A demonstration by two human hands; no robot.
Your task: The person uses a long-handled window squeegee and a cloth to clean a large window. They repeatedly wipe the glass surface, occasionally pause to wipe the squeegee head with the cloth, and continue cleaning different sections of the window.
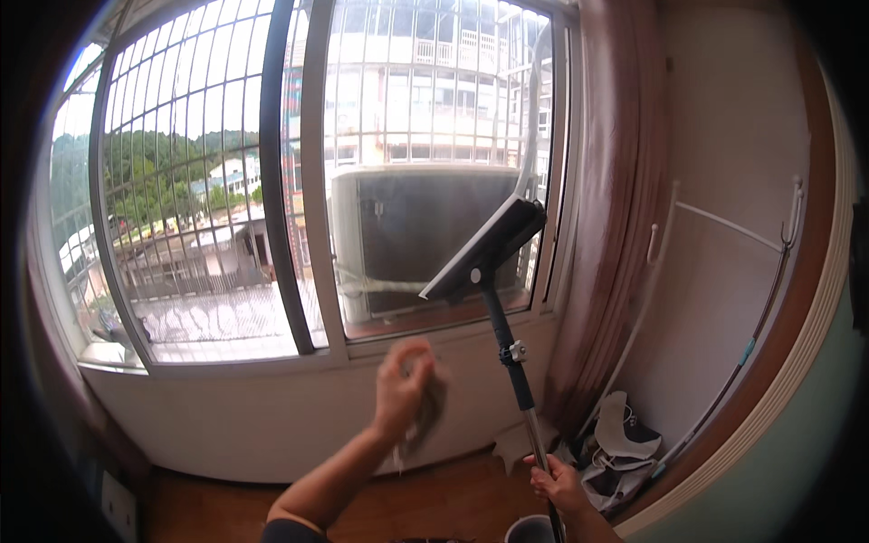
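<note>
The squeegee pole (535,433) is gripped by the right hand (563,487), its fingers wrapped closed, and the squeegee head (493,252) is held slanted above that hand, before the window (317,181). The left hand (403,385) is raised, curled around a blurred greyish cloth (429,412) hung beneath it.

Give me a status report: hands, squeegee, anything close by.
Left hand raised, clutching blurred cloth. Right hand gripping pole. Squeegee tilted before window, contact unclear. Curtain alongside.
</note>
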